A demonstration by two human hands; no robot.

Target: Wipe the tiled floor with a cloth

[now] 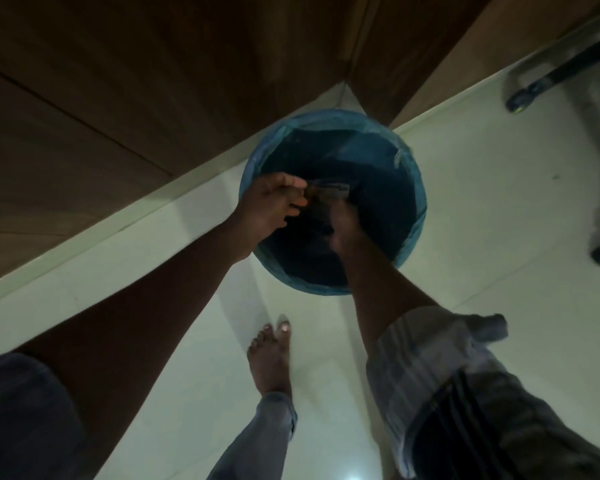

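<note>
A round bin lined with a blue bag [414, 188] stands on the pale tiled floor [482, 209] by a corner of the wooden panels. Both my hands are over its dark opening. My left hand [271, 206] has its fingers curled round a small greyish cloth [326, 192], which is blurred. My right hand [343, 230] is blurred by motion and meets the same cloth from the right; its grip is unclear. A checked cloth [426, 344] is draped over my right forearm.
Dark wooden panels [136, 81] with a pale skirting rise behind and left of the bin. A wheeled chair base [534, 88] stands at the upper right. My bare foot [271, 355] is on the floor just in front of the bin.
</note>
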